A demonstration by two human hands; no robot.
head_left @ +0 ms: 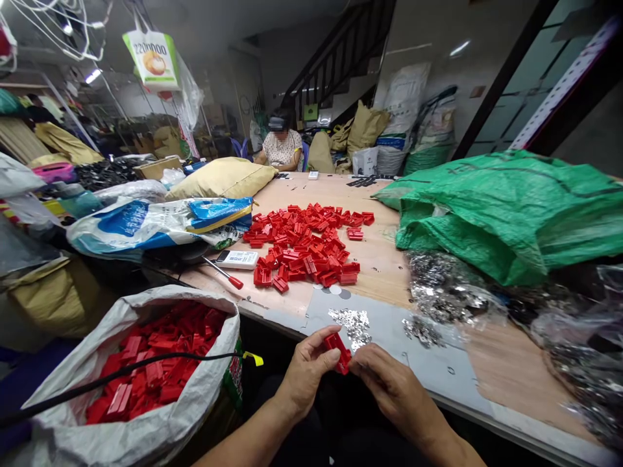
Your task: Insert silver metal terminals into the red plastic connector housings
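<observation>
Pinching a red plastic part (337,350), grips closed, between left hand (306,370) and right hand (396,392)

A small-parts workshop, with sacks (141,434) of red plastic pieces (302,243) and a long plywood worktable (379,272).

Red plastic part (337,350) between the left hand (307,371) and right hand (396,389): largely covered by fingers, its far side hidden, its exact shape impossible to tell. Both forearms cut off by the bottom edge. Left of the hands, white woven sack (131,434), its lower end cut off by the same edge; red parts deep inside buried from view. Just ahead of the hands, silver metal bits (353,327), too small to tell apart. Far right of the hands, green woven bag (506,214), cut off by the right edge. Far ahead of the hands, seated co-worker (282,148), lower body hidden behind a yellow sack (221,178).
</observation>
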